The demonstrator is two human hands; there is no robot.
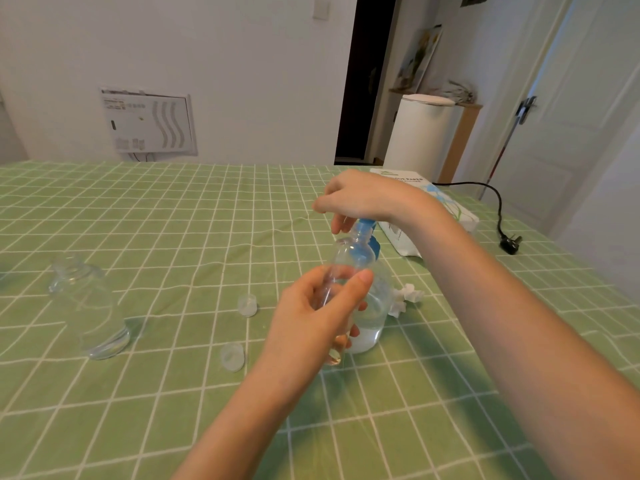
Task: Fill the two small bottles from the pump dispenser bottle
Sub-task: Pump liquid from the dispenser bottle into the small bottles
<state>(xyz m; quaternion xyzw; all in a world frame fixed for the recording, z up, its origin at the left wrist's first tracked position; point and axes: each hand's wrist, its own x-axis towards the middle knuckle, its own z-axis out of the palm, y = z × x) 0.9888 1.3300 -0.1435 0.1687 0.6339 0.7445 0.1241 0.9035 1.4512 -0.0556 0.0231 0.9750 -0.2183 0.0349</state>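
Observation:
A clear pump dispenser bottle [375, 306] with a blue pump head [364, 227] stands on the green checked cloth, a little liquid at its bottom. My right hand [363, 199] rests on top of the pump head. My left hand [311, 320] grips a small clear bottle [349, 258], held up with its mouth just under the blue spout. A second small clear bottle [88, 303] stands open at the left. Two translucent caps [248, 304] [232, 356] lie loose on the cloth between the bottles.
A crumpled tissue [405, 297] lies right of the dispenser. Behind it is a white tissue pack [426, 209], and a black power cord with plug [507, 242] at the far right. The table [173, 220] stretches to the wall at the back.

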